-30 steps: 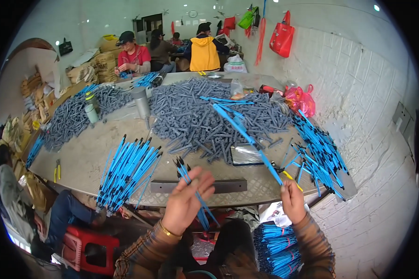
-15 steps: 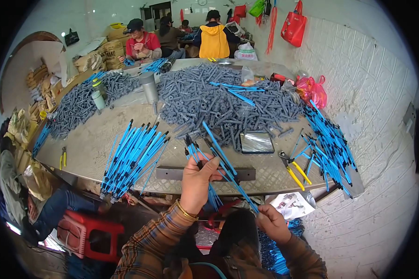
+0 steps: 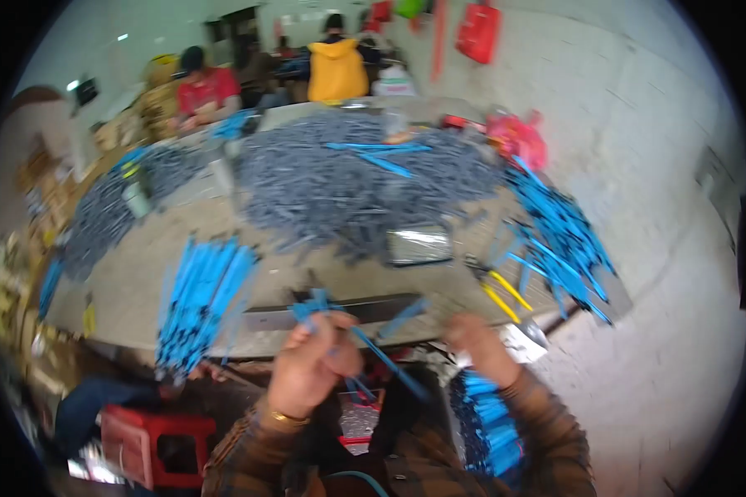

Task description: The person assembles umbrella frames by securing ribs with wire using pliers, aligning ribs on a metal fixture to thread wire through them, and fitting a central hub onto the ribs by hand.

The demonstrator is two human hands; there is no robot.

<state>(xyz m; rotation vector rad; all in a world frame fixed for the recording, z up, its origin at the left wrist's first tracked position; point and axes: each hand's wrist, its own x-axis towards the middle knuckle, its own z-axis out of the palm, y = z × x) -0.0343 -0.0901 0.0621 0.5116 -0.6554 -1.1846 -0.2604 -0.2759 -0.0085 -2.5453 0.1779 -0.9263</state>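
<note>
- my left hand (image 3: 311, 369): fingers curled shut around a small bunch of blue rods (image 3: 323, 308), held just off the near edge of the bench (image 3: 141, 282); one long blue rod (image 3: 389, 364) slants down from this grip toward my right.
- my right hand (image 3: 482, 348): at the near edge of the bench, right of the left hand; blurred, so i cannot tell whether it grips anything.
- dark flat bar (image 3: 340, 311): lying along the near edge, just behind both hands.
- loose sheaf of blue rods (image 3: 203, 298): near-left part of the bench, ends reaching over the near edge.
- heap of grey rods (image 3: 348, 186): middle of the bench, a few blue ones on top.
- second grey heap (image 3: 108, 215): left edge.
- spread of blue rods (image 3: 559, 236): right edge.
- yellow-handled pliers (image 3: 501, 294): near-right corner, beside my right hand.
- shiny flat tray (image 3: 419, 246): just before the grey heap.
- red stool (image 3: 153, 447): on the floor, below the near-left corner.
- blue rods (image 3: 489, 422) stacked below the bench, by my right forearm.
- two people, seated at the far edge.
</note>
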